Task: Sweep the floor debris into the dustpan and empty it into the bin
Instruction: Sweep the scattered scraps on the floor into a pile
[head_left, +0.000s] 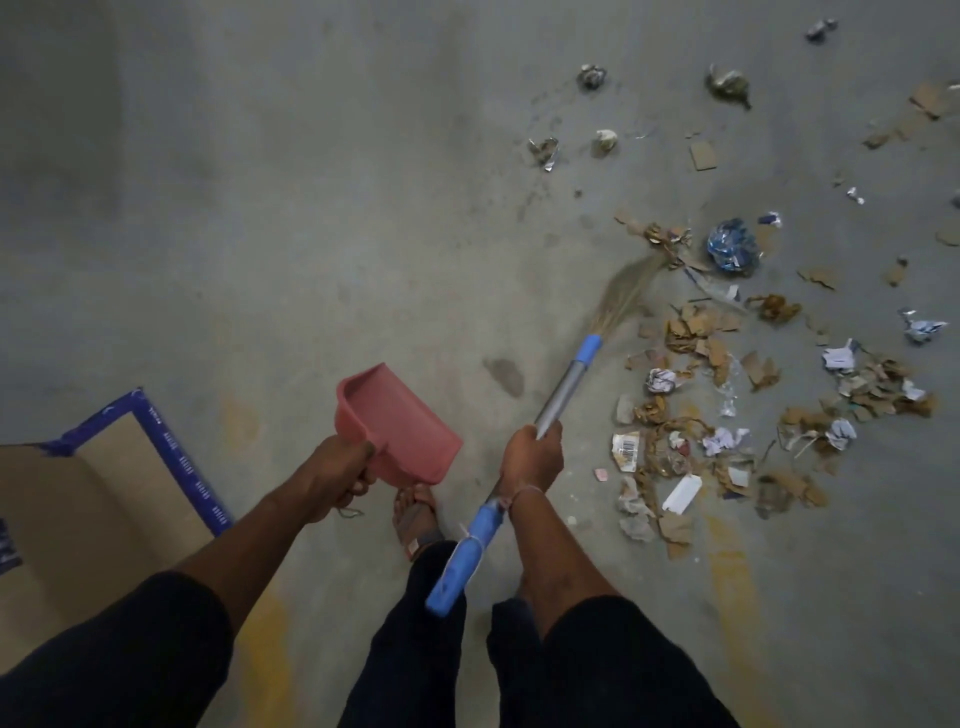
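Pink dustpan (400, 423) gripped in left hand (337, 470), broom (563, 387) in right hand (531, 457), both fingers curled.

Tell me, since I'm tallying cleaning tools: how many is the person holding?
2: a pink dustpan in the left hand, and a broom gripped by the right hand. None elsewhere in view.

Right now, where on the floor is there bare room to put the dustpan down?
Bare floor lies ahead of the dustpan, between the cardboard box on the left and the broom. It is crowded right of the broom, where the debris of torn cardboard and crumpled paper spreads.
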